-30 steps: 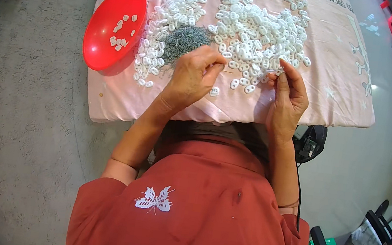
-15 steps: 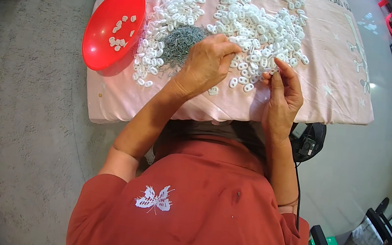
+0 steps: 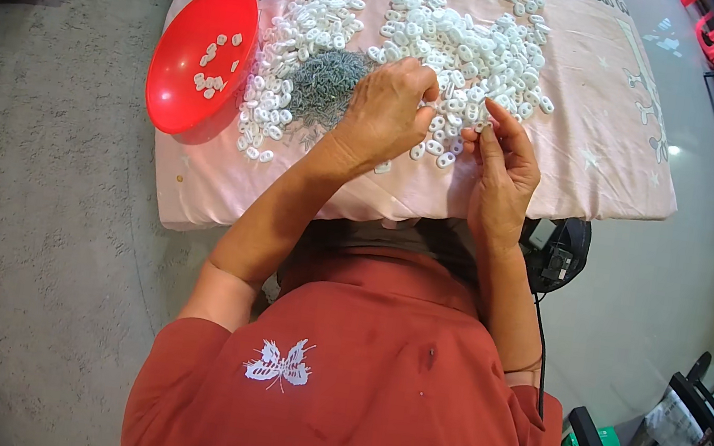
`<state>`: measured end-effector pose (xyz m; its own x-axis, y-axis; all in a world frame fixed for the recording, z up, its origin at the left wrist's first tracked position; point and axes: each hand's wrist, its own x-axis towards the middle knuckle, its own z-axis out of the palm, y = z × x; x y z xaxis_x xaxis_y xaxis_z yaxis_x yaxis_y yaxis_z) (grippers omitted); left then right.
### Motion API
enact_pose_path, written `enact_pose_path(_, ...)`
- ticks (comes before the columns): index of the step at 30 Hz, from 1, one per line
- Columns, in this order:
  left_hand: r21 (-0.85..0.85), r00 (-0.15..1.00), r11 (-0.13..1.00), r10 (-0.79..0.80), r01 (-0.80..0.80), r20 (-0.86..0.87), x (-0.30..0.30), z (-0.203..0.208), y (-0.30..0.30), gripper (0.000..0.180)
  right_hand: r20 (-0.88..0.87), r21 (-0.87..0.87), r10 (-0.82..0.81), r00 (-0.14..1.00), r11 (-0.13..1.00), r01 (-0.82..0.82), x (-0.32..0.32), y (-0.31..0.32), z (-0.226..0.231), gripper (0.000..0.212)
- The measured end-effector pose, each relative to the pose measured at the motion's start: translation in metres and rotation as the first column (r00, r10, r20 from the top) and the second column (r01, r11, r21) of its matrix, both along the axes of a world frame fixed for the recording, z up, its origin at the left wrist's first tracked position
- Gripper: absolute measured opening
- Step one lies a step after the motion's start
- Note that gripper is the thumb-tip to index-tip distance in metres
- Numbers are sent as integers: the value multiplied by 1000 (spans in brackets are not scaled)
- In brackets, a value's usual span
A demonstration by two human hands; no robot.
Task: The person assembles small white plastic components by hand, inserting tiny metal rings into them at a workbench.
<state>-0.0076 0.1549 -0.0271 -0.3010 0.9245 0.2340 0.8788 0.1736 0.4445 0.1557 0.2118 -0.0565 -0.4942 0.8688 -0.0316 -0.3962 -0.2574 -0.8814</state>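
Hands sorting small white oval plastic pieces on pink cloth-covered table.
Your left hand is cupped over the pile's near edge; right hand has fingers pinched, contents can't tell. Pieces prob. light, stiff, slippery; pinch by the rims w/ fingertips.

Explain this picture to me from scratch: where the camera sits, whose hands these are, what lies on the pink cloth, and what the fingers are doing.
The camera is worn on a person's head and looks down, so the picture bulges at its rim and you see their red shirt below. Both bare arms are their own.

A pink cloth covers the table. On it lie a big heap of small white oval pieces, a smaller heap of them, a grey pile of thin metal bits and a red bowl holding a few white pieces.

The left hand rests on the edge of the big heap. The right hand pinches its fingers together beside it; whether they grip something is too small to tell.
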Motion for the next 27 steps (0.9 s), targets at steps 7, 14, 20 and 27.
enact_pose_path(7, 127, 978, 992, -11, -16, 210, 8, 7, -11, 9, -49, -165, 4, 999, 986, -12, -1, 3, 7, 27)
enact_pose_path(14, -7, 901, 994, 99, -106, 423, 0, 10, -47, 12, -80, -99, -29, 996, 995, 21, 2, 0, -2, 24)
enact_pose_path(20, 36, 923, 984, 148, -172, 355, -5, 9, -64, 11, -83, -4, -55, 995, 999, 54, -2, -3, -4, 21)
enact_pose_path(27, 9, 933, 962, 264, -274, 244, -29, 14, -77, 8, -142, -81, -30, 989, 997, 19, -10, -7, 0, 17)
